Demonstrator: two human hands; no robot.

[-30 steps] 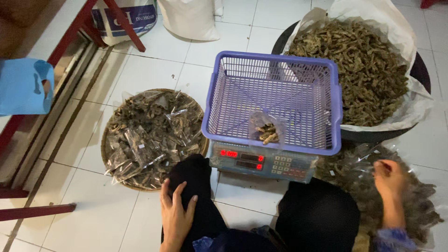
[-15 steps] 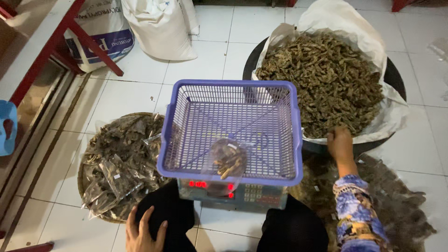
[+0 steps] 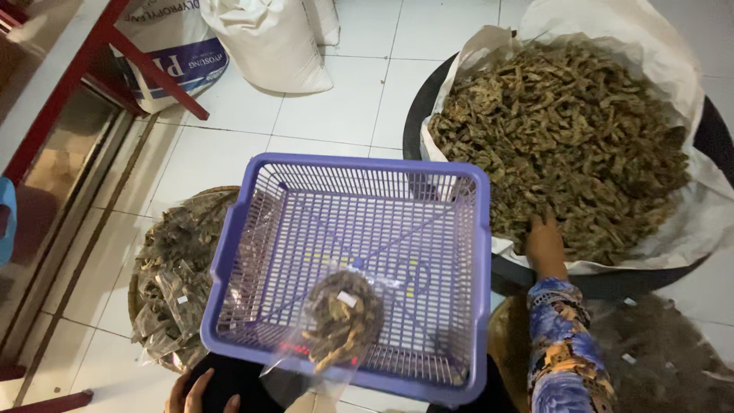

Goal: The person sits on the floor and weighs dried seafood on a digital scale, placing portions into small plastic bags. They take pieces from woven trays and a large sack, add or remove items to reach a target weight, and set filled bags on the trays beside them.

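A purple plastic basket (image 3: 229, 252) sits in front of me, on top of a scale whose red display glows through the mesh. Inside it lies a clear plastic bag (image 3: 336, 321) partly filled with brown dried pieces. My right hand (image 3: 544, 243), in a blue patterned sleeve, reaches into the heap of brown dried pieces (image 3: 566, 138) in a wide black basin lined with white sacking; its fingers are buried among them. My left hand (image 3: 195, 391) rests on my dark trouser leg at the bottom edge, fingers apart, holding nothing.
A round woven tray (image 3: 172, 283) of filled clear packets lies on the white tiled floor at the left. Another flat tray with clear bags (image 3: 657, 352) lies at the lower right. White sacks (image 3: 267, 42) stand at the back. A red metal frame (image 3: 84, 69) runs along the left.
My right hand has moved up from beside the scale into the heap of dried pieces. The view has shifted closer, so the basket fills more of the picture.
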